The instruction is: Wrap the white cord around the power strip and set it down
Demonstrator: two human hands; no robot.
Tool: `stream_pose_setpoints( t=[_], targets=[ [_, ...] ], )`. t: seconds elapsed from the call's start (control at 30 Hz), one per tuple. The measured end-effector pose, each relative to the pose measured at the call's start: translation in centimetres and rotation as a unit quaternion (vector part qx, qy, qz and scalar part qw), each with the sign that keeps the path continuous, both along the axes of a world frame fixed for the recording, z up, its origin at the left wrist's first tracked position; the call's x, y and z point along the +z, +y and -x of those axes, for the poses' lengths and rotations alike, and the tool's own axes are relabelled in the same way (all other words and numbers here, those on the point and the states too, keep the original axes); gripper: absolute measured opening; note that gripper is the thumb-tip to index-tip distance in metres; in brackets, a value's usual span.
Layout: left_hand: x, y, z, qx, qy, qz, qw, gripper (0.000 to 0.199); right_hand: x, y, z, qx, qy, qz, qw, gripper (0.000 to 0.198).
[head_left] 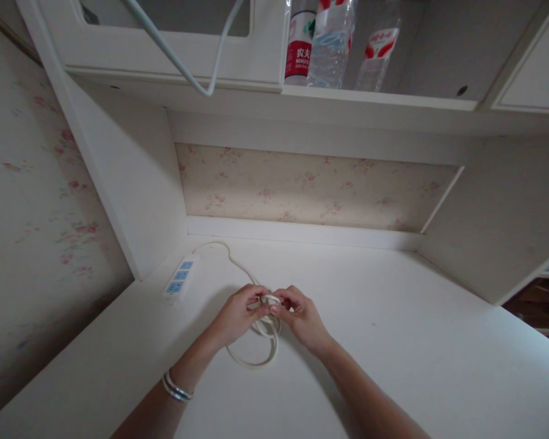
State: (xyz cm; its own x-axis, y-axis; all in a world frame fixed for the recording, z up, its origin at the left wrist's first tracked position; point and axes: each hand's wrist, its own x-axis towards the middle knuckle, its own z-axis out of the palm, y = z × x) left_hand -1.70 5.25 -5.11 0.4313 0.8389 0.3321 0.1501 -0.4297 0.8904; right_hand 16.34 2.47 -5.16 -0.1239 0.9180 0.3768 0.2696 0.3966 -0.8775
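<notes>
Both hands meet over the middle of the white desk, pinching a bunched part of a white power cord (255, 366). My left hand (238, 314) has its thumb and fingers closed on the coil from the left. From the right, my right hand (303, 317) grips the same coil between thumb and fingertips. A loose loop hangs below the hands onto the desk. The cord runs back and left in a curve to a white power strip (180, 277) with blue socket faces. Fingers hide part of the bunched cord.
The white desk (393, 341) has side panels and a floral back wall (311, 189). On the shelf above stand several plastic bottles (332, 46). A pale looped tube or cable (201, 85) hangs in front of the upper cabinet at the left.
</notes>
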Motion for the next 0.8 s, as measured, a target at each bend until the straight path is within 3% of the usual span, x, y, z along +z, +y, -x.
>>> stream_pose_setpoints(
  t=[0.2,0.63,0.8],
  targets=[
    [0.1,-0.3,-0.6,0.026,0.006,-0.018,0.999,0.013,-0.7,0.5,-0.2,-0.023,0.016,0.005,1.000,0.020],
    [-0.2,-1.3,-1.3,0.110,0.132,-0.191,0.966,0.008,0.2,0.4,-0.4,-0.041,-0.039,-0.032,0.998,0.013],
    [0.5,-1.6,-1.5,0.118,0.158,-0.220,0.956,0.009,0.5,0.9,-1.5,0.002,-0.069,-0.036,0.997,0.015]
  ],
)
